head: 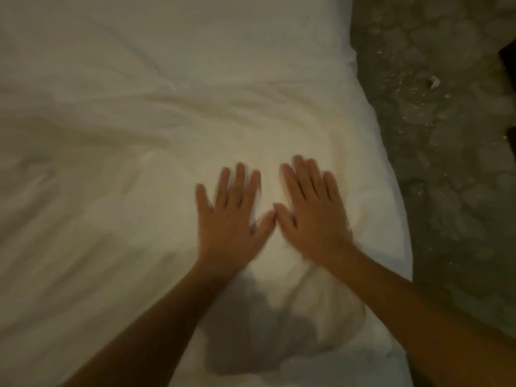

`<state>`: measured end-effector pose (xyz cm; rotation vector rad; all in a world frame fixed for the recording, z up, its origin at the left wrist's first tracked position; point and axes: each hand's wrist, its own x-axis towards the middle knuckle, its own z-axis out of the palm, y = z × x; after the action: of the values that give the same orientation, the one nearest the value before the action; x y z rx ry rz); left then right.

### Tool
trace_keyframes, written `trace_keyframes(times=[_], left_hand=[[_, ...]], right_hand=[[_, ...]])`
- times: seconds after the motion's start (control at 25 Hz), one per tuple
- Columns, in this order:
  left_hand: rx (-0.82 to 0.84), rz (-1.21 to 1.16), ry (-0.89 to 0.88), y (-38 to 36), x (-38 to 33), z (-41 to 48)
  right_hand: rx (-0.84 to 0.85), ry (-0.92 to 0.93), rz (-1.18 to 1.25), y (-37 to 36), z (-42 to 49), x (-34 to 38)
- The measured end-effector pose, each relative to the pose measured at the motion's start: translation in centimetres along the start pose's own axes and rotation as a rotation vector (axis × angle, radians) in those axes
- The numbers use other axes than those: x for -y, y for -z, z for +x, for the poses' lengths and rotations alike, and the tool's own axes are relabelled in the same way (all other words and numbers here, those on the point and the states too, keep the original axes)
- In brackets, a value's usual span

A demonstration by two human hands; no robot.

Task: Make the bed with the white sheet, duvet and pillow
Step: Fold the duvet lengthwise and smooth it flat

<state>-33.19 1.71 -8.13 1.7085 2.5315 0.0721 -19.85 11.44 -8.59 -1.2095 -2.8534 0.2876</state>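
White bedding [139, 135] fills most of the head view, soft and creased; I cannot tell sheet from duvet. My left hand [231, 219] lies flat on it, palm down, fingers straight and spread. My right hand [312, 216] lies flat beside it in the same way, close to the bed's right edge. The two thumbs nearly touch. Both hands are slightly blurred. A dark shadow falls on the fabric between my forearms. No pillow can be made out as a separate thing.
The bed's right edge [391, 169] runs from top centre down to the lower right. Beyond it lies a dark, mottled floor [446, 121] with a small pale scrap [434, 82] on it. A dark object [508, 60] shows at the right border.
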Motion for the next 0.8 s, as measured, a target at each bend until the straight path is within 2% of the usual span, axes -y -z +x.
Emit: trace_keyframes(times=[0.08,0.2,0.64,0.8], left_hand=[[0.026,-0.046,-0.011,-0.5,-1.5,-5.5],[0.060,-0.053,0.001,-0.6,-2.2,-9.2],[0.015,-0.084,-0.020,-0.1,-2.4,-12.2],[0.022,-0.095,-0.104,0.8,-0.9,-13.0]], right_hand=[[0.032,-0.013,-0.011,0.3,-5.5,0.9],[0.058,-0.089,-0.027,0.2,-9.6,1.4],[0.029,-0.144,-0.050,-0.3,-12.3,2.7],[0.036,-0.139,-0.032,0.1,-12.2,2.4]])
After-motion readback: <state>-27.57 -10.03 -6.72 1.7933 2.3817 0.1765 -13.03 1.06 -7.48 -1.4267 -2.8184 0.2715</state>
